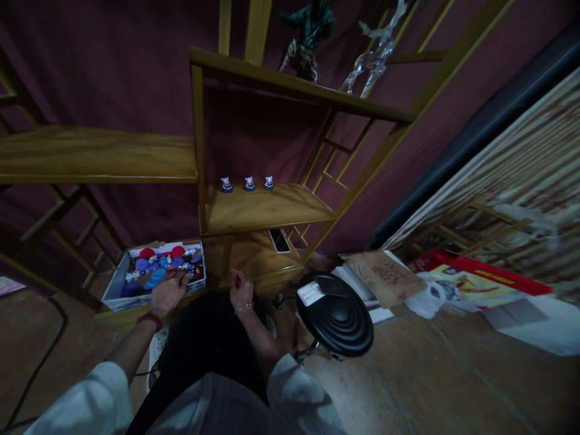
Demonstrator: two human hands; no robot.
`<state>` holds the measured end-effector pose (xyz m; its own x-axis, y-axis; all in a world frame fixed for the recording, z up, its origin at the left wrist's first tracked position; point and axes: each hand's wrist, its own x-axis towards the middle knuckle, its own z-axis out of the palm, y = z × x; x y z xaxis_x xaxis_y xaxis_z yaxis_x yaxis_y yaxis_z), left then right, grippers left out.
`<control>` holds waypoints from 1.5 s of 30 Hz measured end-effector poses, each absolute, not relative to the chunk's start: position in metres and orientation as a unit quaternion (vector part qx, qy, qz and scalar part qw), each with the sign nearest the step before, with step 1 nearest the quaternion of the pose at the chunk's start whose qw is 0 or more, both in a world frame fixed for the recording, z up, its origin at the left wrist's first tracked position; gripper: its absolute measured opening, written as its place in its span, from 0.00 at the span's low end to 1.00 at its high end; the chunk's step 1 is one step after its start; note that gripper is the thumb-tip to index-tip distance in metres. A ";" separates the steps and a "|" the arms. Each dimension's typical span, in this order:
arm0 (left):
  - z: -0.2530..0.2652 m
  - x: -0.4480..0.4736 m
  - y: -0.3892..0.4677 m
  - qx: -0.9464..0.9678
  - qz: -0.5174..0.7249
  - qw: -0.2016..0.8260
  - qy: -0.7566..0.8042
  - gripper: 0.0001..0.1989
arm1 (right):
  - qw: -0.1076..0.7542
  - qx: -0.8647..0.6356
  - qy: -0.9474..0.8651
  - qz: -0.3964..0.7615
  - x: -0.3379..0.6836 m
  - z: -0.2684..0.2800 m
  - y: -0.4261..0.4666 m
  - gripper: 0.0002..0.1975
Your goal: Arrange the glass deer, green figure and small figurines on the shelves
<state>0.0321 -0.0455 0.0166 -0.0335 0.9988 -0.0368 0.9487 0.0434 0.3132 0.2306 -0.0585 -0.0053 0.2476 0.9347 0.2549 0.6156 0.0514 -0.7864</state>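
A white cardboard box (118, 279) full of small figurines (167, 261) with red, blue and purple parts stands on the low shelf at left. Over its front right corner, my left hand (169, 292) has bent, closed fingers among the figurines; what they grip, if anything, is hidden. To the right of the box, above my lap, my right hand (241, 289) is loosely curled, with nothing visible in it. Three small pale figurines with dark bases, a left one (226, 185), a middle one (249, 183) and a right one (269, 182), stand in a row on the middle shelf (267, 208).
A phone (279, 240) lies on the lower shelf. At my right is a round black stool (342, 320) with a white packet (310, 293) on it. Cardboard (385, 275), a plastic bag (428, 299) and a red-yellow box (480, 281) lie beyond. Statuettes (308, 42) stand on the top shelf.
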 end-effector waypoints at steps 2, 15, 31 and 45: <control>0.018 0.031 -0.046 0.681 0.095 0.139 0.713 0.22 | 0.428 -0.668 -0.577 0.192 0.232 -0.005 -0.062 0.15; 0.014 0.029 -0.050 0.720 0.094 0.130 0.675 0.24 | 0.439 -0.671 -0.562 0.203 0.228 -0.005 -0.089 0.14; 0.011 0.029 -0.050 0.715 0.087 0.134 0.680 0.25 | 0.427 -0.657 -0.577 0.231 0.216 -0.004 -0.096 0.15; 0.019 0.034 -0.052 0.703 0.072 0.155 0.690 0.26 | 0.441 -0.635 -0.581 0.254 0.207 -0.014 -0.096 0.16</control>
<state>0.0341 -0.0524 0.0195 0.0361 0.9930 -0.1129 0.9481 0.0017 0.3180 0.2070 -0.0963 -0.0143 0.1960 0.9619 0.1907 0.5139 0.0649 -0.8554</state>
